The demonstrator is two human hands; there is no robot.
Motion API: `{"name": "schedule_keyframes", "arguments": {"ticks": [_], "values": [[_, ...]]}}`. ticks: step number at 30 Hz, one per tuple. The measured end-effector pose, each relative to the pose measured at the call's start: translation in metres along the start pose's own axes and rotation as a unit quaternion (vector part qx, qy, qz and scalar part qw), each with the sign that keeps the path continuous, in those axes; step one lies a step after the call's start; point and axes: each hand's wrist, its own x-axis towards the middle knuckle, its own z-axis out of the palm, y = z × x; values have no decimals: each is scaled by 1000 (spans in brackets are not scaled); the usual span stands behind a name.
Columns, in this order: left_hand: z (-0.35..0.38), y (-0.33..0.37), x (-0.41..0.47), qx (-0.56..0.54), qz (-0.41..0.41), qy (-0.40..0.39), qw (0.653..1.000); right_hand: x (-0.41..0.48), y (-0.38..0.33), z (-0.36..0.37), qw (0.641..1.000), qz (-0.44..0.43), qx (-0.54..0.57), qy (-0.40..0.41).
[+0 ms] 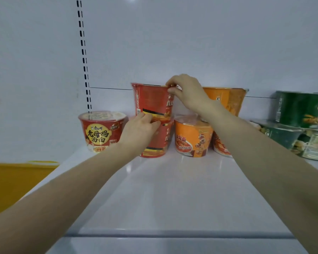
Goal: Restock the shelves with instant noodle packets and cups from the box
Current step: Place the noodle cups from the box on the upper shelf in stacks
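Here, right hand (189,94) pinching upper cup (152,99) rim, left hand (138,131) gripping lower cup (162,142) (stacked reds), shelf (173,189) rear.

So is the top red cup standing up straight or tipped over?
Upright: the top red cup sits rim-up on the lower red cup.

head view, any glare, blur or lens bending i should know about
Head view: soft even light with only faint shadows; pale glare streaks on the white shelf; wide-angle bending bows the slotted upright; the green cups at the right edge look smeared; print on the upper red cup is soft.
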Motion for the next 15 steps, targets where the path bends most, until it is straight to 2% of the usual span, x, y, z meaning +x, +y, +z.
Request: {"name": "schedule_keyframes", "arguments": {"ticks": [4, 6, 10, 15], "values": [[0, -8, 0, -39, 17, 39, 998, 1, -1, 0, 999, -23, 12, 30], [0, -18, -5, -64, 24, 33, 997, 2, -3, 0, 998, -27, 32, 53], [-11, -37, -20, -142, -20, 4, 990, 4, -4, -3, 991, 1, 93, 95], [-16, -44, -29, -167, -37, 9, 985, 7, -9, -2, 991, 21, 85, 104]]}}
